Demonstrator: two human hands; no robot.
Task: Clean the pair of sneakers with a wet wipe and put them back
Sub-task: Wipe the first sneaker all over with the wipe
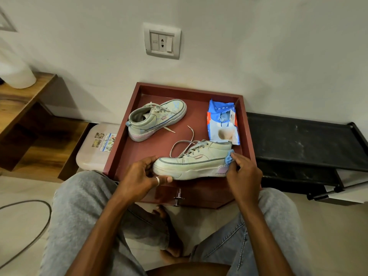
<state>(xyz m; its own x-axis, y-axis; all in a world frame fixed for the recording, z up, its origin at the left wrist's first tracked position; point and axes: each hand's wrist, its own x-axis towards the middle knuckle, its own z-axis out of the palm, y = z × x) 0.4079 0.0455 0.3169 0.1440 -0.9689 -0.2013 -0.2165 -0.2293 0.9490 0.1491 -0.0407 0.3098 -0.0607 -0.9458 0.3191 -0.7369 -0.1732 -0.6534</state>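
Two pale green sneakers with pink heel patches lie in a dark red tray [127, 148]. The near sneaker [195, 162] lies along the tray's front edge, toe to the left, laces loose. My left hand [139, 178] grips its toe. My right hand [244, 172] is at its heel, fingers pinching the blue heel tab [229, 158]; I cannot tell whether a wipe is in it. The far sneaker [155, 120] rests at the tray's back left, toe pointing right. A blue and white wet wipe pack [223, 124] lies open at the back right.
The tray sits on a red drawer unit with a metal handle [178, 198] against a white wall. A black low rack [302, 148] is to the right, a wooden shelf [27, 96] and a pale stool [93, 148] to the left. A cable [39, 232] curves over the floor.
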